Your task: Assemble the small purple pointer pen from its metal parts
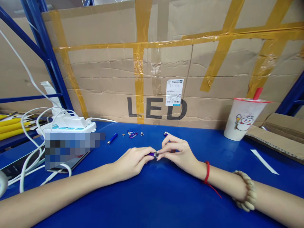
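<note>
My left hand (133, 160) is closed round a small purple tube with a silver end (154, 154), perhaps a mini flashlight, resting on the blue table (152, 202). My right hand (177, 152) pinches the silver tip of the same tube with thumb and fingers; both hands meet at the table's middle. Beyond them lie a blue tube (112, 138), a small round cell (123, 134), coloured key rings (132, 134), a tiny metal part (142, 133) and another purple piece (165, 134). A red string and a bead bracelet (245, 194) are on my right forearm.
A white power strip (71, 126) with plugs and white cables sits at the left, beside a phone (68, 164). A lidded drink cup with a red straw (243, 118) stands at the right. A taped cardboard wall marked LED (156, 109) closes the back. Blue rack posts flank it.
</note>
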Tool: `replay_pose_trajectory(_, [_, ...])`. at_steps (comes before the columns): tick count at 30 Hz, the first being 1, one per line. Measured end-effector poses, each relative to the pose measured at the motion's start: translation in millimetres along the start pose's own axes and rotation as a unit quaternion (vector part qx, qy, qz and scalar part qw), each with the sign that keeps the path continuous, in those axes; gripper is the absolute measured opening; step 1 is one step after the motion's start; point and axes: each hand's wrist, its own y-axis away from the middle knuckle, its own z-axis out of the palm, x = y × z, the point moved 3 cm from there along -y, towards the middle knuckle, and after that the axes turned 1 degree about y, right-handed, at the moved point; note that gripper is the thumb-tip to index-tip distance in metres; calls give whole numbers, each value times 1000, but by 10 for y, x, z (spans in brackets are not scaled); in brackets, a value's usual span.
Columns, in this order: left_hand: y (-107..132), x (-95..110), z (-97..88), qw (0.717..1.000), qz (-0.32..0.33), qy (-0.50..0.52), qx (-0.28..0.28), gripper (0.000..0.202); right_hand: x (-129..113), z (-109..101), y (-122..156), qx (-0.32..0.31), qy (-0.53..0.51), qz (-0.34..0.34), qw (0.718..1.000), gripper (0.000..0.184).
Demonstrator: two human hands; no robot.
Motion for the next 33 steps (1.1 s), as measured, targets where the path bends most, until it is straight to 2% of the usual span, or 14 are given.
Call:
replay_pose_trajectory(5, [14,7,8,1000,9,-2,-2,23,-36,10,41,2,40,-27,999,16])
replay_pose_trajectory(12, [28,10,8,1000,11,-11,3,19,-58,51,71,-24,1,21,999,24])
replay_pose_trajectory(17, [35,18,-1,998,38,-42,17,17,-79,77,37,-70,-28,100,992,30])
replay_pose_trajectory(22, [32,2,5,997,49,-55,28,18,-44,117,22,-135,-92,202,966,35])
replay_pose_trajectory(29, [29,16,3,996,52,-57,46,21,30,141,31,-177,-183,283,925,46])
replay_pose_trajectory(33, [17,30,2,996,34,-68,43,23,72,147,34,-169,-186,302,920,47])
